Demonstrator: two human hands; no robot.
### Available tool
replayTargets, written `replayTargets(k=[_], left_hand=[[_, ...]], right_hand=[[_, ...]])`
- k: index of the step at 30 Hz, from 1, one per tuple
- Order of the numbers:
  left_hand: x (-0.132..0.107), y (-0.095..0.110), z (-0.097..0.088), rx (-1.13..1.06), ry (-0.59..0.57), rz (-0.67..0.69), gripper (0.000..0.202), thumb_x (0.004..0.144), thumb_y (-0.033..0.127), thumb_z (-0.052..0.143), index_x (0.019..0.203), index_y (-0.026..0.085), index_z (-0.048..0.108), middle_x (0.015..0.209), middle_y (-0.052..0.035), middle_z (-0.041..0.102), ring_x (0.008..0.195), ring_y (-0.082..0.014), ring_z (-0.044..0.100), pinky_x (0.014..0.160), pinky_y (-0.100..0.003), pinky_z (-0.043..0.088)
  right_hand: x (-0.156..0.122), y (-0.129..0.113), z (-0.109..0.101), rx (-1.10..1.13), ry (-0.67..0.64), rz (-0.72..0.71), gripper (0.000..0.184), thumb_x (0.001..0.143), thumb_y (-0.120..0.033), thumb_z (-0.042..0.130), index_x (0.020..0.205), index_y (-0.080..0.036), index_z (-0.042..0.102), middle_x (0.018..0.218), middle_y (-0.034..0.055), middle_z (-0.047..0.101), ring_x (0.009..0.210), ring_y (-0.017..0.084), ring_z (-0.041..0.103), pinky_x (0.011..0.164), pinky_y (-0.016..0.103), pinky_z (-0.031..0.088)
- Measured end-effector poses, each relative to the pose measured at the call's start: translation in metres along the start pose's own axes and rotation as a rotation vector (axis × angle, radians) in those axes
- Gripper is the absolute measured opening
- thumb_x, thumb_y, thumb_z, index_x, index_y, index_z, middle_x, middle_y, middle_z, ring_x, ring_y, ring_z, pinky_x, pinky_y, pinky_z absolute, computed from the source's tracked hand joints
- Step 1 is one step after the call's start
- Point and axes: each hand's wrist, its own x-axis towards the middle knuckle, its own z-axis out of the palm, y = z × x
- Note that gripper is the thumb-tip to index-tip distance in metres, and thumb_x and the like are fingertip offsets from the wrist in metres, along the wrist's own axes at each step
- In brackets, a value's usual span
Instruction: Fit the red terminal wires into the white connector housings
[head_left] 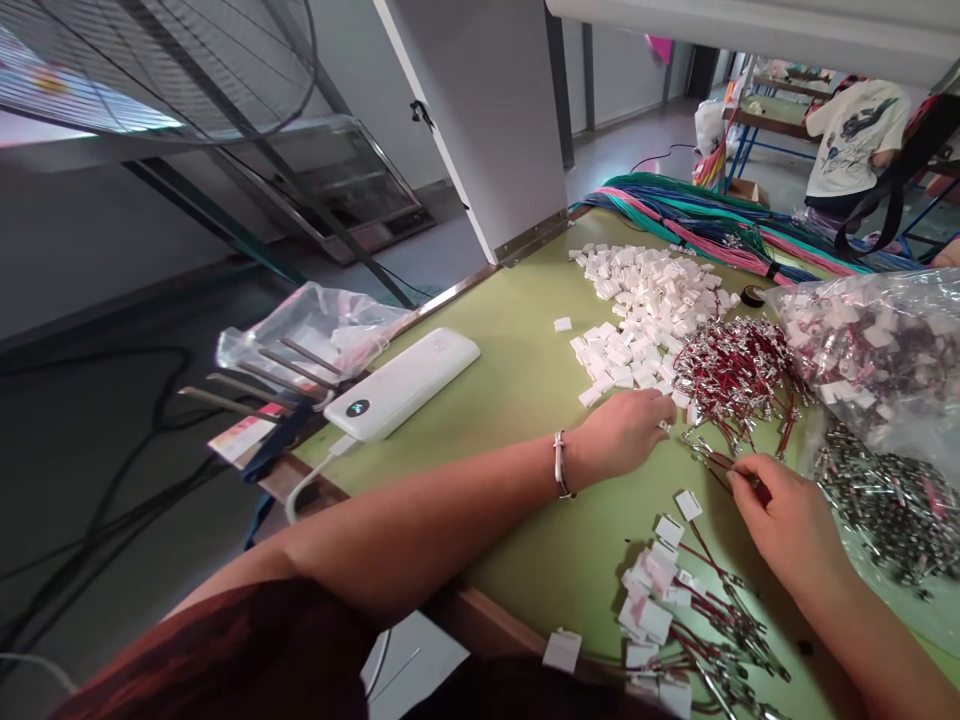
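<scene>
My left hand (628,430) reaches across the green table (510,400) to the near edge of a heap of small white plastic connector housings (645,310); its fingers curl down at the pieces, and what they grip is hidden. My right hand (780,515) pinches a short red wire with metal terminals (712,458) at the foot of a tangle of red terminal wires (739,375). Close to me lies a pile of wires fitted with white housings (667,610).
A white power bank (401,385) with its cable lies at the table's left edge by a plastic bag (315,335). At right are a clear bag of parts (877,360) and loose metal terminals (892,510). Coloured cable bundles (705,225) lie behind. A person in a white shirt (859,140) sits far back.
</scene>
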Motion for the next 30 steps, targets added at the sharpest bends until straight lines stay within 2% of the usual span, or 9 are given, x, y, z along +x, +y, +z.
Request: replayTargets(k=[3,6,8,11,15,18,22,27,30], left_hand=[[0.001,-0.001,-0.001,-0.506,0.007,-0.151,0.018,0.078,0.018,0.065,0.096,0.014,0.068,0.072,-0.0001,0.061,0.064,-0.0108,0.055,0.062,-0.025,0.046],[0.001,-0.001,0.002,-0.992,-0.067,-0.277,0.028,0.077,0.022,0.068,0.104,0.013,0.069,0.063,0.0024,0.060,0.053,-0.0070,0.051,0.054,-0.022,0.043],[-0.001,-0.001,0.005,-1.184,-0.120,-0.319,0.027,0.075,0.024,0.071,0.099,0.013,0.070,0.062,0.0014,0.062,0.054,-0.0068,0.054,0.054,-0.022,0.043],[-0.003,0.002,0.009,-1.357,-0.170,-0.350,0.026,0.070,0.026,0.078,0.091,0.012,0.070,0.064,-0.0002,0.065,0.055,-0.0065,0.057,0.055,-0.021,0.042],[-0.005,0.005,0.009,-1.446,-0.217,-0.358,0.028,0.067,0.027,0.081,0.088,0.011,0.069,0.065,-0.0002,0.066,0.055,-0.0063,0.058,0.055,-0.020,0.042],[-0.004,0.005,0.008,-1.458,-0.256,-0.346,0.027,0.068,0.026,0.081,0.088,0.012,0.070,0.067,-0.0002,0.067,0.056,-0.0060,0.058,0.054,-0.020,0.042],[-0.003,0.003,0.006,-1.415,-0.271,-0.323,0.024,0.069,0.025,0.079,0.087,0.013,0.070,0.069,-0.0002,0.068,0.055,-0.0056,0.059,0.052,-0.018,0.043],[-0.004,0.007,0.006,-1.146,-0.310,-0.214,0.023,0.070,0.024,0.077,0.089,0.013,0.069,0.060,0.0017,0.066,0.051,-0.0072,0.060,0.051,-0.020,0.048],[-0.006,0.011,0.009,-1.106,-0.343,-0.185,0.023,0.070,0.022,0.075,0.089,0.014,0.066,0.058,0.0021,0.066,0.048,-0.0073,0.059,0.049,-0.019,0.048]], right_hand=[[-0.001,-0.004,-0.003,0.051,0.027,-0.011,0.017,0.087,-0.029,0.048,0.080,-0.021,0.061,0.068,0.0027,0.068,0.056,0.016,0.060,0.055,0.027,0.042],[-0.002,-0.010,-0.007,0.129,0.031,-0.015,0.019,0.088,-0.030,0.048,0.082,-0.021,0.064,0.073,0.0030,0.070,0.062,0.016,0.063,0.060,0.026,0.046],[-0.002,-0.014,-0.009,0.202,0.003,0.020,0.022,0.089,-0.032,0.048,0.080,-0.021,0.065,0.071,0.0015,0.069,0.061,0.014,0.062,0.059,0.025,0.046],[-0.004,-0.020,-0.012,0.310,-0.075,0.113,0.027,0.089,-0.036,0.049,0.072,-0.021,0.064,0.060,-0.0015,0.062,0.052,0.012,0.054,0.050,0.023,0.042],[-0.004,-0.024,-0.012,0.426,-0.181,0.224,0.032,0.087,-0.040,0.049,0.064,-0.021,0.061,0.051,-0.0039,0.047,0.047,0.011,0.043,0.046,0.023,0.036],[-0.004,-0.025,-0.013,0.518,-0.221,0.329,0.033,0.085,-0.044,0.051,0.063,-0.021,0.060,0.049,-0.0050,0.042,0.046,0.011,0.039,0.044,0.023,0.033],[-0.003,-0.026,-0.014,0.525,-0.251,0.366,0.031,0.083,-0.043,0.051,0.064,-0.021,0.062,0.053,-0.0034,0.047,0.051,0.012,0.042,0.048,0.023,0.035],[-0.002,-0.024,-0.017,0.493,-0.320,0.327,0.031,0.083,-0.038,0.050,0.061,-0.019,0.061,0.057,-0.0015,0.052,0.055,0.012,0.044,0.050,0.023,0.036],[0.000,-0.023,-0.018,0.499,-0.345,0.346,0.031,0.084,-0.040,0.049,0.067,-0.019,0.065,0.059,-0.0015,0.055,0.055,0.012,0.046,0.051,0.023,0.038]])
